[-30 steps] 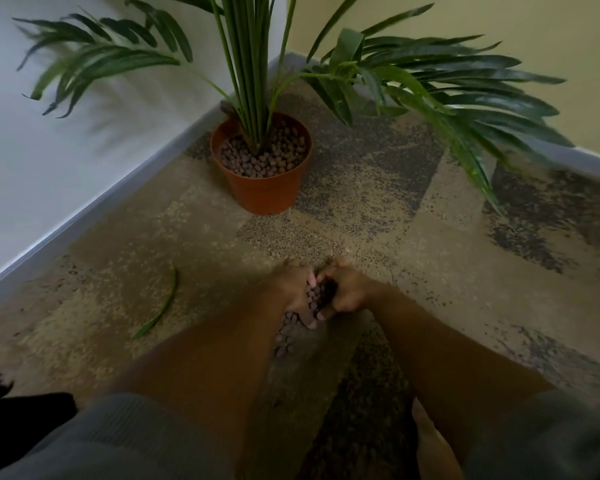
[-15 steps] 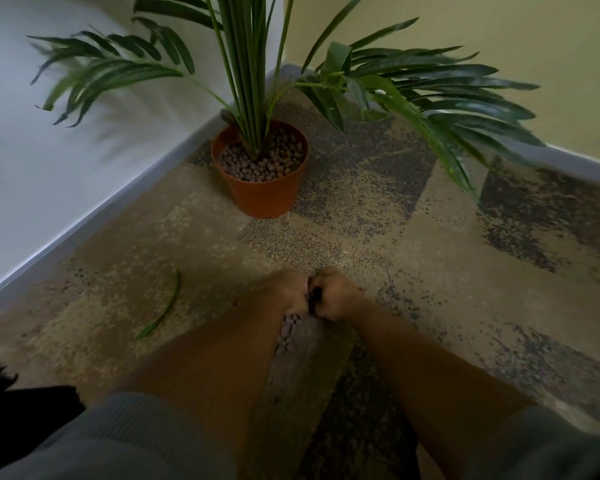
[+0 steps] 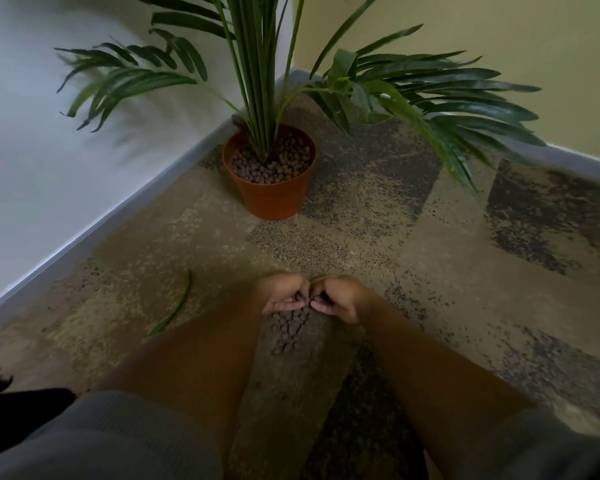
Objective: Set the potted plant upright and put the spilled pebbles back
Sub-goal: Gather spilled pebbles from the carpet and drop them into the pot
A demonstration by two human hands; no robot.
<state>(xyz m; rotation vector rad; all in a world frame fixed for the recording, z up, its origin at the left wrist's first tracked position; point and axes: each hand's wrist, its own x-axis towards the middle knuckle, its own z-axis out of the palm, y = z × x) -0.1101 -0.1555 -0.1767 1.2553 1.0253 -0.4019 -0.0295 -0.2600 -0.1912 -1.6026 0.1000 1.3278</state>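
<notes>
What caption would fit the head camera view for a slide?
Both hands, left and right, scoop spilled pebbles from carpet; the potted palm stands upright.

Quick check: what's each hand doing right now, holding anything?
Left hand: cupped, palm up, scooping pebbles off the carpet.
Right hand: fingers curled, gathering the same pebbles; firm grip cannot be told.

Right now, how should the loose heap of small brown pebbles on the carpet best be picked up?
Scoop the brown pebbles from both sides with cupped hands, left hand and right hand meeting underneath: they lie as a loose, low pile, so no single pinch holds them.
</notes>
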